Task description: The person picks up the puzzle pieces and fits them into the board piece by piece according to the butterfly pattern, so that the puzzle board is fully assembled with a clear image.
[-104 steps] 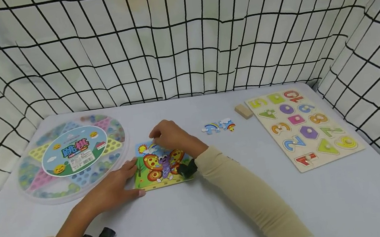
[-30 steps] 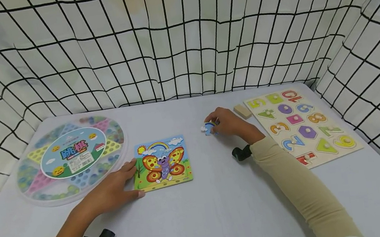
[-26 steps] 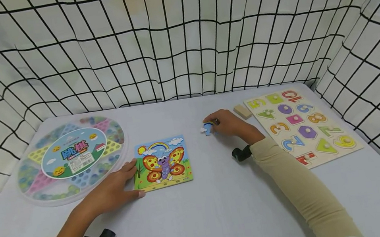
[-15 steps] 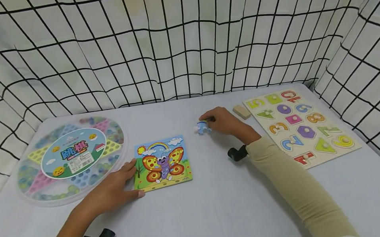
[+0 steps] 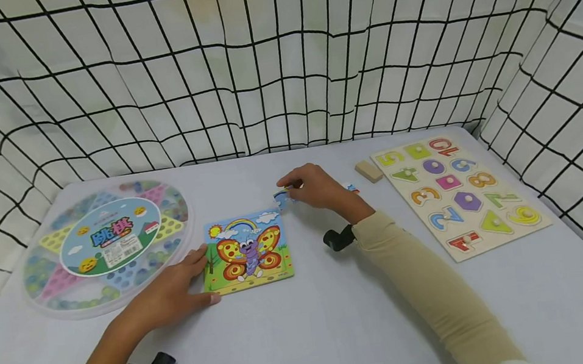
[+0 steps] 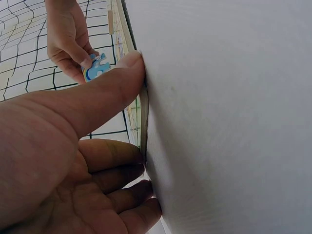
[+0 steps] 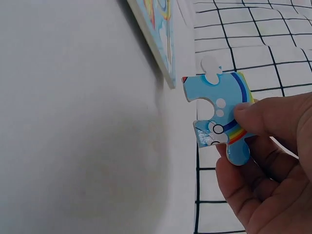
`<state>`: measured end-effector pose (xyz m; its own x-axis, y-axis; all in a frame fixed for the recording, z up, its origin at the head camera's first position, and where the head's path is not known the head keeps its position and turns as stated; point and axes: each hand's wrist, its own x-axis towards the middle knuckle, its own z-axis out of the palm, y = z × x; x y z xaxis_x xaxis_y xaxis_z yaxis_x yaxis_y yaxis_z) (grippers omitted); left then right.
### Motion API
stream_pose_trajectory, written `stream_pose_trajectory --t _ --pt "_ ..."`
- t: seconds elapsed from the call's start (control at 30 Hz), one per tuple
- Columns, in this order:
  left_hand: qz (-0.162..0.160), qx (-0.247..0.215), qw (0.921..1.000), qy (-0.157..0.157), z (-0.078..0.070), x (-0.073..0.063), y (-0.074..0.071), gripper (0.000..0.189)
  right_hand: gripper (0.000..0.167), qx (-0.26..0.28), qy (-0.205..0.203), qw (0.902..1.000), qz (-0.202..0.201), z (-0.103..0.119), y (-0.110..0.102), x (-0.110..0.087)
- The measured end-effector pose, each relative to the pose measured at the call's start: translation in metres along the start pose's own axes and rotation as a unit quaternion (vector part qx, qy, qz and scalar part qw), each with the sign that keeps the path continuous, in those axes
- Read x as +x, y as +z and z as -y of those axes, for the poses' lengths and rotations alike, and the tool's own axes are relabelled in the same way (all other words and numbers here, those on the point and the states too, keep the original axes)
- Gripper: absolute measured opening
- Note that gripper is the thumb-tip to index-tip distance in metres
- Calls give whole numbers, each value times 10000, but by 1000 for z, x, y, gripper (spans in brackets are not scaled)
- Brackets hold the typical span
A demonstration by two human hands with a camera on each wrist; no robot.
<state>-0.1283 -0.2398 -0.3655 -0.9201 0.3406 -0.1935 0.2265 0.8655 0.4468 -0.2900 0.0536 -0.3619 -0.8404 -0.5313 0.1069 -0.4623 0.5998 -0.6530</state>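
Note:
My right hand (image 5: pixel 317 188) pinches a blue jigsaw puzzle piece (image 7: pixel 218 100) with a rainbow arc, its thumb on the picture side in the right wrist view. In the head view the piece is just beyond the upper right corner of the butterfly puzzle board (image 5: pixel 249 249). That square board lies flat, its picture showing a butterfly, sun and rainbow. Against its lower left corner rests my left hand (image 5: pixel 173 293), thumb along the near edge and fingers by the left edge. A second piece (image 5: pixel 351 187) lies on the table, partly hidden behind the right wrist.
On the left sits a round Chinese checkers set (image 5: pixel 110 236) with coloured beads under a clear cover. A wooden number-and-shape board (image 5: pixel 461 193) lies at the right, next to a small wooden block (image 5: pixel 369 171). Black netting (image 5: pixel 256 82) surrounds the white table.
My right hand went from the board's top to the loose pieces on the right, took one and carried it left toward the board. The left hand stays in place.

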Motion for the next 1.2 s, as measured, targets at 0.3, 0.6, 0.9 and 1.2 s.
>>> stream_pose_trajectory --t 0.3,0.6,0.9,1.2 --pt "-6 6 10000 37 -1 -1 0 83 25 112 -10 9999 65 8 11 5" --pt "8 -41 10000 -15 -2 -1 -1 85 29 313 90 9992 242 18 23 9" --pt "13 23 10000 -13 -1 0 -1 85 31 667 42 9967 466 36 35 13" --pt "39 -14 10000 -20 0 1 -1 87 29 661 -90 9953 696 45 47 15"
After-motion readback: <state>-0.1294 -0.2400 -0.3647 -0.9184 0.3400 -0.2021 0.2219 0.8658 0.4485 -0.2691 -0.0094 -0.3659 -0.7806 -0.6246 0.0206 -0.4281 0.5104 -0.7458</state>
